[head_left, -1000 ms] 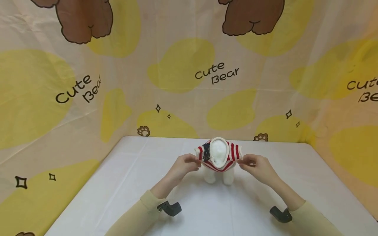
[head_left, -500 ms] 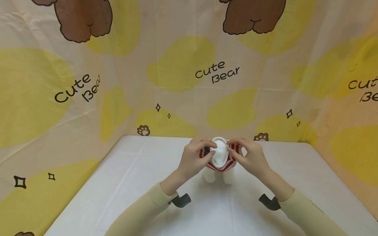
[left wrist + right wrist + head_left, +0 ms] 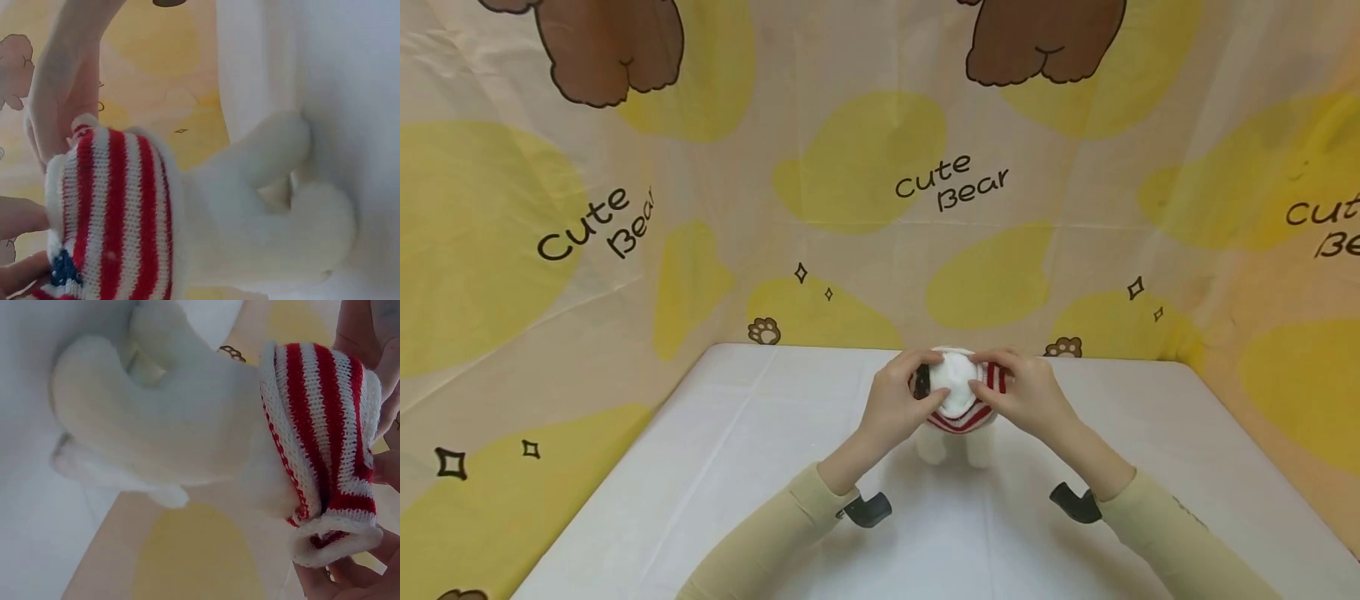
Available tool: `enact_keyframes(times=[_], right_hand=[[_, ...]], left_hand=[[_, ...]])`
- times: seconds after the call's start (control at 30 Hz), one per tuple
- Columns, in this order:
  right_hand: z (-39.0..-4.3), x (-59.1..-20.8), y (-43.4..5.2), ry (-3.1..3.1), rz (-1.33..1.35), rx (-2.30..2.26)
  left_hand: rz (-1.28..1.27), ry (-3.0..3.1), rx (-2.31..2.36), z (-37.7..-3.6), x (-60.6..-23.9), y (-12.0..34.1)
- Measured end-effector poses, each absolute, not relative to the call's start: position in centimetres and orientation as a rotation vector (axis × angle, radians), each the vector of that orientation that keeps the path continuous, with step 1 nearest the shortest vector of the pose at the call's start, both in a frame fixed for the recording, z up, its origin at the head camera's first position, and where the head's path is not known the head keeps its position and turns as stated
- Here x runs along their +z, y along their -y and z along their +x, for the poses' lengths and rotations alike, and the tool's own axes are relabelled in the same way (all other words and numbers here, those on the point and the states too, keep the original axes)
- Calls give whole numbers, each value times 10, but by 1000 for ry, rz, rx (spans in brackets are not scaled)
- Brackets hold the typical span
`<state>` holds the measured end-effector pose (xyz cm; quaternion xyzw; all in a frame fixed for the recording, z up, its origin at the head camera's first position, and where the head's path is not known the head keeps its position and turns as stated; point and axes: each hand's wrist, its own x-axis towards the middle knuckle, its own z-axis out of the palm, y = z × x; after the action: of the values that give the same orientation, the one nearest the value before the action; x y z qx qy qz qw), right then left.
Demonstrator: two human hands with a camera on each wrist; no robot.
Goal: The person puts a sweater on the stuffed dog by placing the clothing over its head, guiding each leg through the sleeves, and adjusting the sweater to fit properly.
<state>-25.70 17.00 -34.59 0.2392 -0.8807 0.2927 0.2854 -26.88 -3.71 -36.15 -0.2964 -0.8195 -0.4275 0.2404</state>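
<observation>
The soft, light white plush toy (image 3: 957, 417) was stood at the far middle of the counter (image 3: 700, 467), its stretchy striped knit sweater (image 3: 962, 417) pinched at the collar by left hand (image 3: 895, 400) and right hand (image 3: 1026, 396), probably the easiest hold on something so floppy.

One white plush figure (image 3: 956, 417) stands on the table, at about 12 o'clock from the person. It wears one knitted sweater (image 3: 961, 417) with red and white stripes and one dark blue patch. Two of the figure's legs show in the head view, at 6 o'clock below the sweater. Two hands are on the sweater: one left hand (image 3: 895, 402) at its 9 o'clock side and one right hand (image 3: 1024, 398) at its 3 o'clock side. There are two beige sleeves and two black wrist mounts. One table (image 3: 715, 467) carries it all, under one white cover. The backdrop shows two brown bear figures at 12 o'clock, three "Cute Bear" inscriptions and two small paw prints.
</observation>
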Motion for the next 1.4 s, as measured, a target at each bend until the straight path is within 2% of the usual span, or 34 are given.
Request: enact_keyframes(times=[0.5,0.87,1.4], right_hand=[[-264,-348,-176,2600,454,937],[-271,-354,-190,2786,375,1134],[-272,-379,-194,2748,397,1501]], left_hand=[[-581,2497,-1418,-280,-365,40],[-506,2557,-1785,-291,-375,49],[-493,2456,-2120,-300,-394,51]])
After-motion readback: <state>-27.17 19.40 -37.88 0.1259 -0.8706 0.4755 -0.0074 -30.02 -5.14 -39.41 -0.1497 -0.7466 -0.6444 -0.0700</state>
